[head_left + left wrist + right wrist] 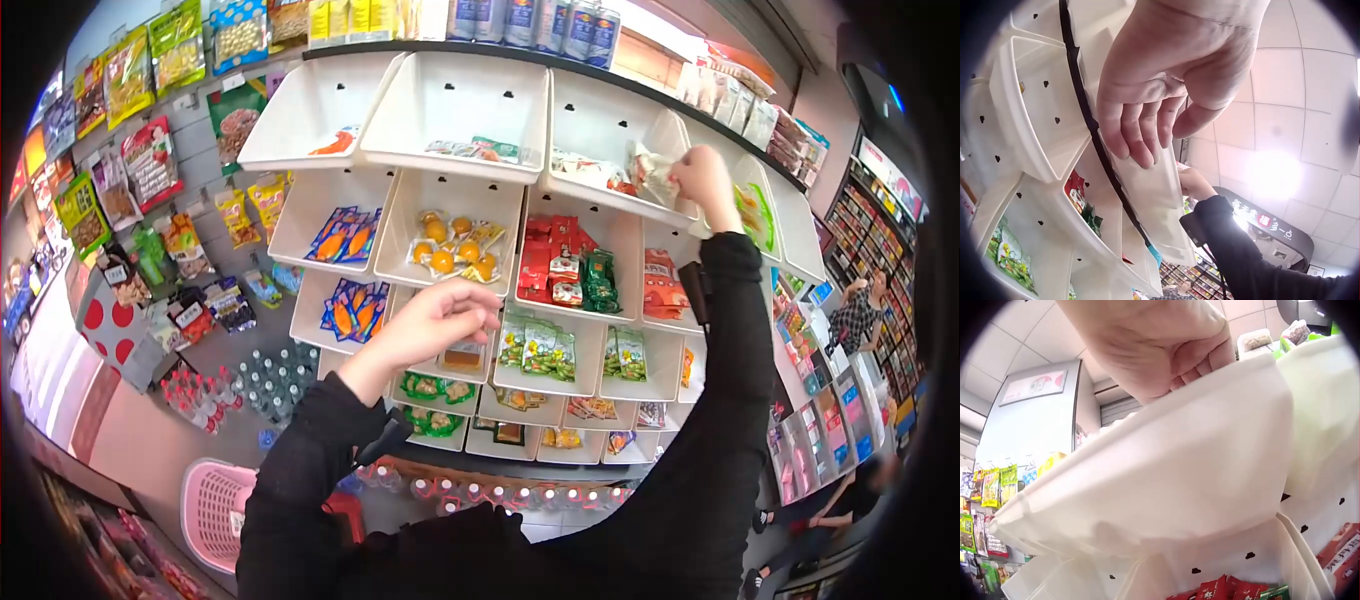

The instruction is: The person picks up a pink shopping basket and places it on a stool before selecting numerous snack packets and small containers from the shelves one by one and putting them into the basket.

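Note:
At the top-row bin [610, 115] on the right, my right hand [703, 185] pinches a white snack packet [652, 176], raised at the bin's right end. Other small white and red packets [585, 168] lie on that bin's floor. In the right wrist view the bin wall [1166, 462] hides the right fingertips and the packet. My left hand [440, 320] hangs in front of the middle bins with its fingers loosely bent and holds nothing. Behind it is a bin of round orange-yellow packaged snacks [460, 245]. In the left wrist view the left hand [1172, 81] shows its palm side.
Tiers of white bins hold red packets [550, 255], green packets [540, 350] and blue-orange packets [345, 235]. Cans [535, 25] line the top shelf. Bagged snacks [128, 75] hang at left. A pink basket [212, 510] stands low at left; a person [858, 315] is at far right.

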Motion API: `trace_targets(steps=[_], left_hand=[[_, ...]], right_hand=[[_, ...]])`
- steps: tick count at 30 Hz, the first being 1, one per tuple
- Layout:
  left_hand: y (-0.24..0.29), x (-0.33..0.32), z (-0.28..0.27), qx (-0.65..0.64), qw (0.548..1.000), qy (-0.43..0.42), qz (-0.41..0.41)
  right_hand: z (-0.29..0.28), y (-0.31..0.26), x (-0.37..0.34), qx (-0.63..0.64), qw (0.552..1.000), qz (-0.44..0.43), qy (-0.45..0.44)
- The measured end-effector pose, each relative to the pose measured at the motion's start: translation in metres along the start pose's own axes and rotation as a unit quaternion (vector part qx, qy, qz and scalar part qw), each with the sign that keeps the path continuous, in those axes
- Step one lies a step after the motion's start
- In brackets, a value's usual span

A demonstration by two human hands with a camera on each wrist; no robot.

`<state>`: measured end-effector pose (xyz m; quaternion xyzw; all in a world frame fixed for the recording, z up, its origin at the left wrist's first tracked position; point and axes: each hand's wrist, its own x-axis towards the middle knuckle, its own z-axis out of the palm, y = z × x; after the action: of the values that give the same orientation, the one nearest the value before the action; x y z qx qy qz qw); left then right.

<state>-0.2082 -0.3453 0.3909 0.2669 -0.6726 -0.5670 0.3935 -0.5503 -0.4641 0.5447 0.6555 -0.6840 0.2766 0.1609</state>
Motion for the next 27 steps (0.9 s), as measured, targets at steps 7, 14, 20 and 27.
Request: trace_targets(steps=[7,14,20,27], left_hand=[[-0.002,0.01,0.022,-0.068,0.993,-0.08,0.046],[0.004,-0.015,0.041,-0.202,0.965,0.112,0.121],[-0.07,-0.131,0.018,-0.238,0.902,0.297,0.204],[-0.167,-0.325,0.008,-0.383,0.76,0.521,0.061]], right_hand=[[-0.047,-0.006,-0.053,0.487,0.872,0.024,0.039],[-0.003,-0.106,-0.154,0.665,0.739,-0.033,-0.101],[0.104,-0.198,-0.259,0.697,0.638,-0.03,-0.326],[0.215,-0.323,-0.418,0.585,0.495,0.007,-0.642]])
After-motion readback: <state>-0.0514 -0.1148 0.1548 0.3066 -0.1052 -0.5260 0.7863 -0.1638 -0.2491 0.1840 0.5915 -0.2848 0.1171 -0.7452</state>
